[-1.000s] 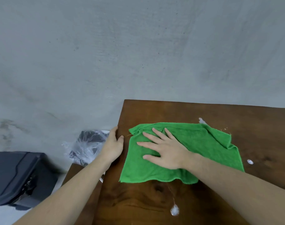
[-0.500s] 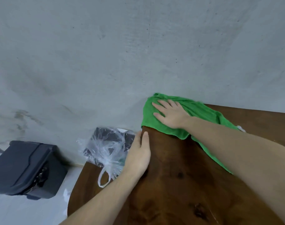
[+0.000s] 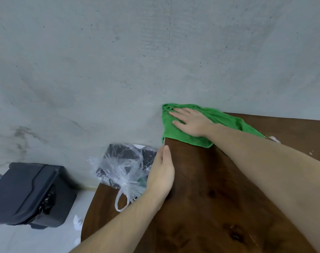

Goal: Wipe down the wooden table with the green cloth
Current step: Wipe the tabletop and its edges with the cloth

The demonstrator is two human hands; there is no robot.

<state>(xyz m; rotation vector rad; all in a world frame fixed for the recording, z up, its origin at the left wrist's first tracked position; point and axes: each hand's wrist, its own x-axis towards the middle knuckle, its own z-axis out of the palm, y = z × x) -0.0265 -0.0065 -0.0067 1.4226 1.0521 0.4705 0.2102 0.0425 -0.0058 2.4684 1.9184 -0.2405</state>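
Note:
The green cloth (image 3: 175, 133) lies spread over the far left corner of the dark wooden table (image 3: 210, 198), bunched against the grey wall. My right hand (image 3: 191, 122) presses flat on the cloth with straight fingers. My left hand (image 3: 161, 173) rests along the table's left edge just below the cloth, fingers straight and together, holding nothing.
A clear plastic bag (image 3: 125, 172) over a dark object sits on a lower wooden surface left of the table. A black bin (image 3: 29, 194) stands on the pale floor at far left. White specks (image 3: 274, 138) lie on the table at right. The grey wall (image 3: 137, 61) backs the table.
My right hand has pushed the cloth from the table's near-left area up into the far left corner against the wall. My left hand has stayed on the table's left edge.

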